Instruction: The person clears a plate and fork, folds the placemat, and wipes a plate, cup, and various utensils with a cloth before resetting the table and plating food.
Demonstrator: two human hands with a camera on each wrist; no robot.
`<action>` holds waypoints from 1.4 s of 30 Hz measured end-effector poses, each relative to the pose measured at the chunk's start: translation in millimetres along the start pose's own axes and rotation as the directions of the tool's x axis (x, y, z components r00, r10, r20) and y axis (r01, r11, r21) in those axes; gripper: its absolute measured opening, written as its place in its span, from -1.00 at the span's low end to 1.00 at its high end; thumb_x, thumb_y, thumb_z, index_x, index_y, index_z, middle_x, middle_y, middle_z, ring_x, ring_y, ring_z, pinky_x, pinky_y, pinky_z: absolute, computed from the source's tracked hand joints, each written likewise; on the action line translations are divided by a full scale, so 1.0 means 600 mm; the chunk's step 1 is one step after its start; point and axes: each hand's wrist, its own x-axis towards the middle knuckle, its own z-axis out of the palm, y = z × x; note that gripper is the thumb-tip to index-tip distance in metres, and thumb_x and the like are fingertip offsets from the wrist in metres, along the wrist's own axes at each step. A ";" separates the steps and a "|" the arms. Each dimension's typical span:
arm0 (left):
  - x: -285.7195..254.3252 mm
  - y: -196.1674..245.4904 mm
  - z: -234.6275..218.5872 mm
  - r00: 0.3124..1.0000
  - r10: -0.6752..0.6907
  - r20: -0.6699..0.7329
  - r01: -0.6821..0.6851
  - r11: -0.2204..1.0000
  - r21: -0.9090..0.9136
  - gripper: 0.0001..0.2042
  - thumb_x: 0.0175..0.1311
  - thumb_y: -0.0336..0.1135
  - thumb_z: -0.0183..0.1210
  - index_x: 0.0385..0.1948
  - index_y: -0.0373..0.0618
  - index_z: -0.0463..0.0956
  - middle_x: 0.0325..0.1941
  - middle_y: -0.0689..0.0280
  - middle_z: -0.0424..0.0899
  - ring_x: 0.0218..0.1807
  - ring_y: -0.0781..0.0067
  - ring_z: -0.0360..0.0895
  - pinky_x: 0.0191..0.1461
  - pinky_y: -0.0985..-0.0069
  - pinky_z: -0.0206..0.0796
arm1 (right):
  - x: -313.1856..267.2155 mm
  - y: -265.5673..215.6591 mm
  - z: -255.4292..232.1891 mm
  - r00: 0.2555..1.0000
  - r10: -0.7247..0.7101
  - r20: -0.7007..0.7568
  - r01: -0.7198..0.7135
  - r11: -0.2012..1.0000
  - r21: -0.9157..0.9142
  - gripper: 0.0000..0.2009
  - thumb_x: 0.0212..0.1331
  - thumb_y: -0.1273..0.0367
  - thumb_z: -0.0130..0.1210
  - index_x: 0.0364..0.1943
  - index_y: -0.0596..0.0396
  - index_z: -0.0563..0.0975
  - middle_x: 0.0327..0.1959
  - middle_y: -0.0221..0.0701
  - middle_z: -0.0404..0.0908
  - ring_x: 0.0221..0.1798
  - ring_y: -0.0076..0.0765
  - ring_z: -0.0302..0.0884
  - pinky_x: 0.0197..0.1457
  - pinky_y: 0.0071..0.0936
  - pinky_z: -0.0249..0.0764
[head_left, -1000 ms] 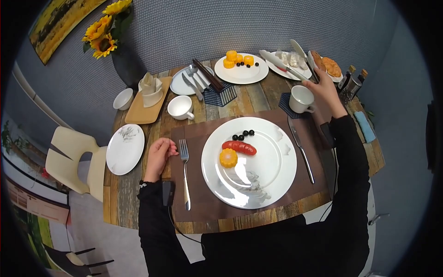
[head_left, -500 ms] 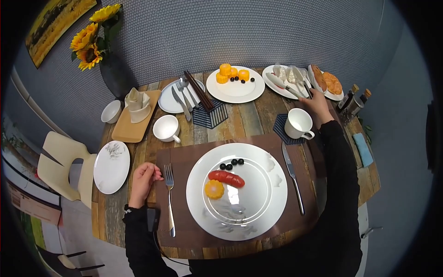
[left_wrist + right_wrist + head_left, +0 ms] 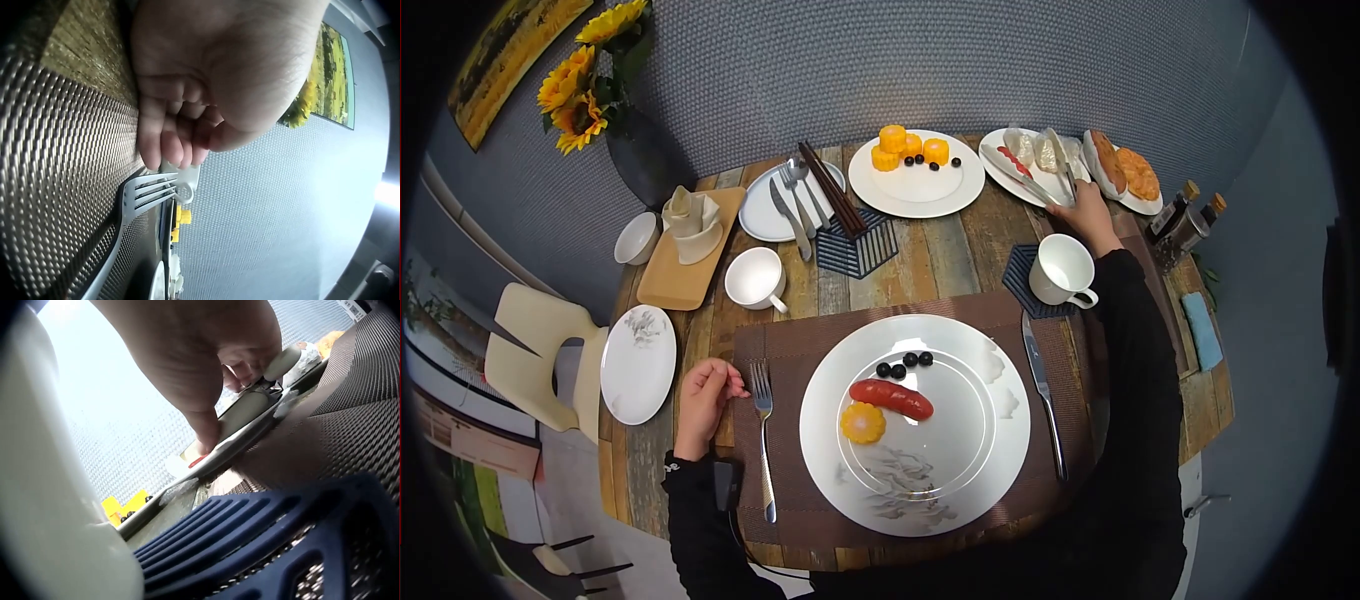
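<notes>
In the head view the right hand (image 3: 1088, 222) grips silver tongs (image 3: 1033, 187), their arms spread over an oval white plate (image 3: 1010, 192) with wrapped pieces and something red. The right wrist view has the hand (image 3: 194, 356) with its thumb against one tong arm (image 3: 247, 414); other fingers are partly hidden. The left hand (image 3: 705, 402) rests left of a fork (image 3: 764, 425), fingers loosely curled and holding nothing, as the left wrist view of the hand (image 3: 219, 69) confirms. A large plate (image 3: 1010, 470) bears a sausage (image 3: 892, 399), a corn piece (image 3: 863, 423) and several black berries (image 3: 898, 371).
A mug (image 3: 1061, 270) stands near the right forearm, a knife (image 3: 1045, 395) below it. Behind are a plate of corn (image 3: 920, 205), bread (image 3: 1105, 165) and bottles (image 3: 1185, 235). To the left are a cup (image 3: 755, 279), a cutlery plate (image 3: 765, 225) and a wooden tray (image 3: 665, 285).
The right hand has lowered the tongs onto the oval plate, their arms now farther apart. The left hand stays beside the fork. The head view has shifted.
</notes>
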 end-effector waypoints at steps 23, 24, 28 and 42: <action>0.001 -0.003 -0.002 1.000 0.012 0.015 -0.012 1.000 -0.016 -0.83 0.26 -0.35 -0.12 -0.41 -0.24 0.39 -0.51 0.33 0.47 -0.50 0.61 0.42 -0.30 0.56 0.39 | -0.104 0.033 -0.060 0.958 0.283 -0.053 -0.150 0.646 0.748 -0.78 0.12 0.26 0.00 -0.42 0.16 0.47 -0.54 -0.52 0.44 -0.53 -0.67 0.31 -0.47 -0.69 0.26; 0.001 -0.002 -0.002 1.000 0.008 0.016 -0.008 1.000 -0.016 -0.83 0.26 -0.35 -0.12 -0.41 -0.24 0.39 -0.51 0.33 0.47 -0.50 0.61 0.42 -0.30 0.56 0.39 | -0.123 0.032 -0.072 0.957 0.285 -0.049 -0.154 0.647 0.747 -0.78 0.12 0.26 0.00 -0.42 0.16 0.47 -0.54 -0.52 0.44 -0.53 -0.67 0.31 -0.47 -0.69 0.26; 0.002 -0.005 -0.005 0.999 0.031 0.041 -0.031 1.000 -0.005 -0.83 0.25 -0.35 -0.12 -0.41 -0.24 0.39 -0.51 0.33 0.47 -0.50 0.61 0.42 -0.30 0.56 0.39 | -0.205 -0.011 -0.124 0.958 0.223 0.179 -0.267 0.479 0.836 -0.77 0.16 0.22 -0.05 -0.53 0.04 0.45 -0.68 -0.63 0.35 -0.65 -0.77 0.19 -0.60 -0.78 0.08; 0.005 -0.015 -0.013 0.995 0.097 0.033 -0.094 0.992 -0.089 -0.80 0.26 -0.30 -0.10 -0.41 -0.25 0.40 -0.54 0.33 0.46 -0.52 0.58 0.42 -0.30 0.55 0.39 | -0.323 -0.039 -0.115 0.868 0.089 0.488 -0.495 0.082 0.865 -0.82 0.20 0.29 -0.13 -0.45 0.06 0.42 -0.74 -0.63 0.28 -0.74 -0.75 0.11 -0.69 -0.78 0.01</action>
